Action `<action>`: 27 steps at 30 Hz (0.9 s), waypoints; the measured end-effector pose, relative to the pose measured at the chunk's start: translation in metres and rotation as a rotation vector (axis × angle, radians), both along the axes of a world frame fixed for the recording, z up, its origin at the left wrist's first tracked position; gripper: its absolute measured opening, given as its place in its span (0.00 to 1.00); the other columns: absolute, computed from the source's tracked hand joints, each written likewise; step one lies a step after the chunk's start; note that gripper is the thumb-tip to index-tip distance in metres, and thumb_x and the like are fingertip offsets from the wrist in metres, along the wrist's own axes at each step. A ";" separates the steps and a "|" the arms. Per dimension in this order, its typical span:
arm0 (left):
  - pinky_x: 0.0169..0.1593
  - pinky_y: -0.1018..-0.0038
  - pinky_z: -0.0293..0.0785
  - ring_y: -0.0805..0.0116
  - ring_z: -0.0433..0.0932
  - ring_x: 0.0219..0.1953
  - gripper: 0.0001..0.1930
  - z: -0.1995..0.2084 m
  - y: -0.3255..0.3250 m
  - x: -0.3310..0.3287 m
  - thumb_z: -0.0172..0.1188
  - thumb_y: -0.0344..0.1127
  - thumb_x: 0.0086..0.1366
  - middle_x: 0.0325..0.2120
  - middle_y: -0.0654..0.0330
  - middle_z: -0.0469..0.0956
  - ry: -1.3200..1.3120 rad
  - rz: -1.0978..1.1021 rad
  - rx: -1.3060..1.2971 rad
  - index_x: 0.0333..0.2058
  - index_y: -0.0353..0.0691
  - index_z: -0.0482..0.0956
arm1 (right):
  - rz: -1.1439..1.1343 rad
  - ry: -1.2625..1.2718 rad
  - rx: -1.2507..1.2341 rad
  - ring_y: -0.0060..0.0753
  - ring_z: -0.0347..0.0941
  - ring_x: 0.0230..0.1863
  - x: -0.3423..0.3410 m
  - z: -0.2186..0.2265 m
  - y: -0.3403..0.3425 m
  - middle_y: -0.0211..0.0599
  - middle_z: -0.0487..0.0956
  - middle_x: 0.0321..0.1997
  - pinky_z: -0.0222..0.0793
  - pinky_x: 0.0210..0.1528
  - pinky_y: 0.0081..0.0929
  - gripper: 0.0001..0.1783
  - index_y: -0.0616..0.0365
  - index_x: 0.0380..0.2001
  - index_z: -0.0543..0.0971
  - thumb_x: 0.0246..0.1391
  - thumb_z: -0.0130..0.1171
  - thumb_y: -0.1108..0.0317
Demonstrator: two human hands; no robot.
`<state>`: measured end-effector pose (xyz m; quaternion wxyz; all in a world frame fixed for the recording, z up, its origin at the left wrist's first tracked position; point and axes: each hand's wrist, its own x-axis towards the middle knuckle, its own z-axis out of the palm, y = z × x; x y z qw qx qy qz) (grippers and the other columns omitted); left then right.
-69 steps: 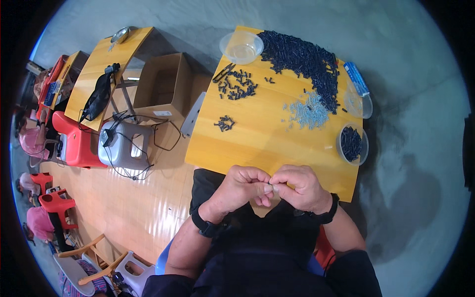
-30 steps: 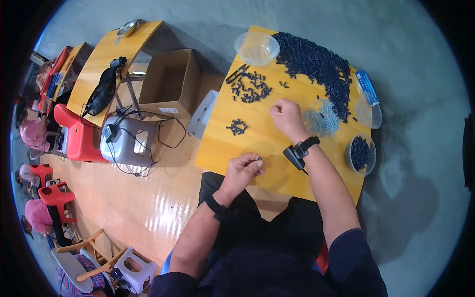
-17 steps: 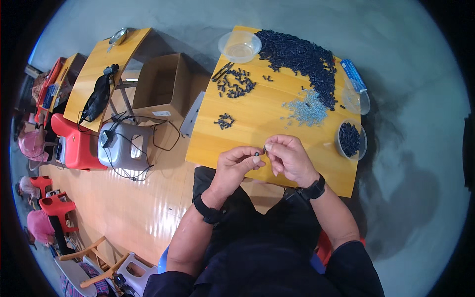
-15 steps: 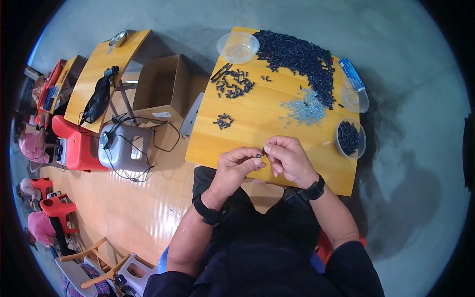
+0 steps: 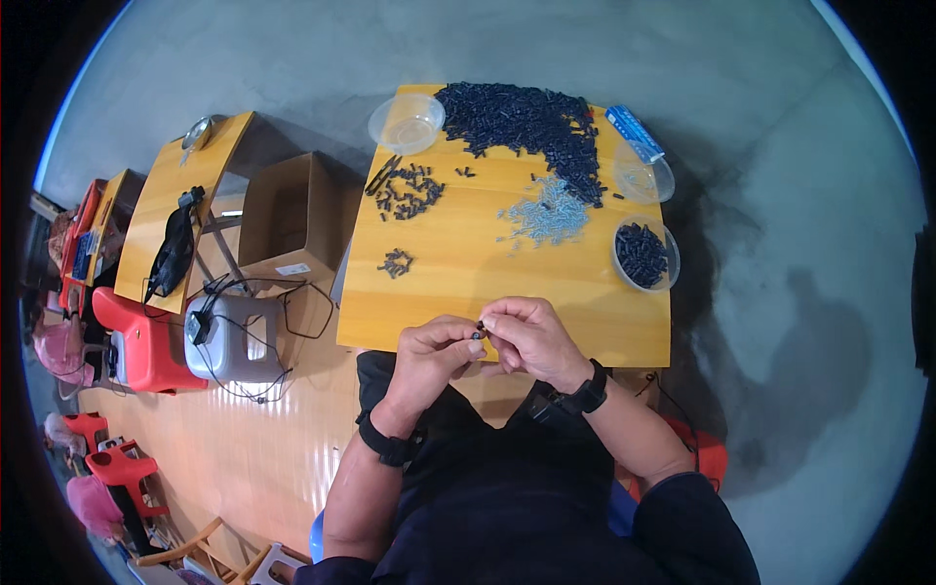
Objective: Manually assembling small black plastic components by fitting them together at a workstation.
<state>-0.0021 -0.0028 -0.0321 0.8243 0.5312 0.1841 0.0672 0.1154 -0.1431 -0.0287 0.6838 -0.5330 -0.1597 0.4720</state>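
Observation:
My left hand [image 5: 436, 359] pinches a small black cylindrical piece [image 5: 477, 335] between thumb and fingertips, its round end showing. Against it, the closed fingertips of my right hand [image 5: 535, 341] hold another tiny dark part, mostly hidden by the fingers. Both hands meet just over the near edge of the wooden table [image 5: 468, 292]. Farther back lie a large heap of short black pieces [image 5: 526, 122] and a pile of small silvery-blue pins [image 5: 551, 214]. Two smaller groups of black pieces, one larger [image 5: 409, 195] and one little cluster [image 5: 395, 263], rest at the left.
A clear round bowl [image 5: 407, 124] stands at the back left. At the right edge are a bowl holding black pieces [image 5: 643, 257], a clear container [image 5: 645, 175] and a blue box [image 5: 634, 134]. Black tweezers [image 5: 382, 175] lie left. Beyond stand a cardboard box [image 5: 288, 219] and stools.
The whole view has shifted, so the table sits lower and more to the left. My hands stay together, fingertips still meeting at the small part.

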 end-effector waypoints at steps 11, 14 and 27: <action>0.36 0.78 0.76 0.72 0.78 0.33 0.04 0.002 -0.005 -0.005 0.61 0.21 0.59 0.34 0.59 0.77 -0.056 -0.069 0.348 0.33 0.29 0.80 | 0.063 -0.135 -0.106 0.10 0.66 0.13 -0.001 0.010 -0.007 0.24 0.73 0.17 0.59 0.11 0.12 0.09 0.62 0.31 0.78 0.59 0.57 0.67; 0.37 0.79 0.71 0.76 0.75 0.33 0.05 0.009 -0.007 -0.004 0.62 0.23 0.58 0.31 0.61 0.79 -0.028 -0.040 0.296 0.34 0.31 0.81 | 0.038 -0.155 -0.109 0.10 0.66 0.13 0.000 0.010 -0.008 0.24 0.73 0.16 0.60 0.11 0.12 0.08 0.61 0.31 0.77 0.59 0.56 0.68; 0.33 0.79 0.79 0.73 0.81 0.30 0.07 0.022 -0.001 -0.009 0.58 0.28 0.65 0.28 0.58 0.81 -0.109 -0.101 0.141 0.38 0.32 0.79 | 0.068 -0.086 0.039 0.18 0.70 0.17 0.000 0.051 -0.008 0.32 0.76 0.24 0.69 0.20 0.19 0.06 0.65 0.32 0.74 0.59 0.50 0.73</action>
